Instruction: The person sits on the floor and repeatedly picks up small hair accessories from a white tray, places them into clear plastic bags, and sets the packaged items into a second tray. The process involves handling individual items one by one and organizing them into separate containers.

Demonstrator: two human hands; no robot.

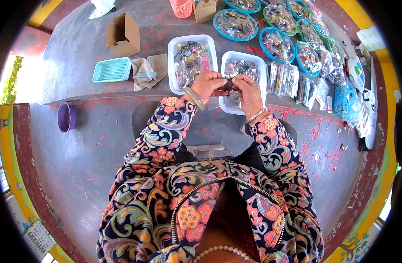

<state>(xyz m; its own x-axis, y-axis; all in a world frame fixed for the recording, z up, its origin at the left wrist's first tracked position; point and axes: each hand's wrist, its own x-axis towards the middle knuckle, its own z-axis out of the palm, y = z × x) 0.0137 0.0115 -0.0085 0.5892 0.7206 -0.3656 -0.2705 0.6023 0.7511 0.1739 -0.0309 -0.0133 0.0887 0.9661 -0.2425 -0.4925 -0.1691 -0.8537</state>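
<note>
My left hand (204, 86) and my right hand (250, 92) meet at the fingertips, just above the near edge of the table. Between their pinched thumbs and fingers is a small dark item (229, 82), mostly covered, so its kind does not show. Beneath my right hand stands a white tray (263, 81) with dark ring-shaped pieces and other small goods in it. Another white tray (170, 61) lies close to my left hand, filled with small packets in dark, pink and yellow colours.
Left of the trays are a folded beige cloth (155, 70), a teal basket (95, 72) and an open cardboard box (126, 37). Blue round baskets (216, 28) of bagged goods crowd the right. Clear packets (283, 79) lie nearer. A purple bucket (66, 118) stands lower left.
</note>
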